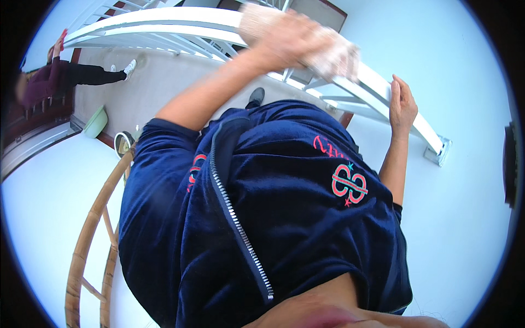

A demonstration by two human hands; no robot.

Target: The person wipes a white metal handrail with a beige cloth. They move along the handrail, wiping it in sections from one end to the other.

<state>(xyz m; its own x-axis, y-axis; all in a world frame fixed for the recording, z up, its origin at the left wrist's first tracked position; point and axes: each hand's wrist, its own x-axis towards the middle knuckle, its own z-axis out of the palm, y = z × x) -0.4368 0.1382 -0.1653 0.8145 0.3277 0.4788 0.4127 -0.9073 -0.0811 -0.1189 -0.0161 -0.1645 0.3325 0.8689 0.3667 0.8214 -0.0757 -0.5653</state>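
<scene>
My left hand (290, 41) is wrapped round a pale beige cloth (342, 57) and presses it on top of a white handrail (180, 15). Motion blurs both the hand and the cloth. Farther right along the same rail lies my right hand (403, 106), its fingers stretched out against the rail's edge with nothing seen in them. Its thumb is hard to make out. White balusters hang below the rail, and its right end meets a bracket (439, 152) on a pale wall.
At the far left another person (46, 82) has a hand with a red cloth (64, 39) on the rail. A pale green basin (95, 121) and a round bucket (124, 143) stand on the left. Nearer is a bamboo ladder-like frame (87, 240). My dark shoe (256, 97) is on the floor.
</scene>
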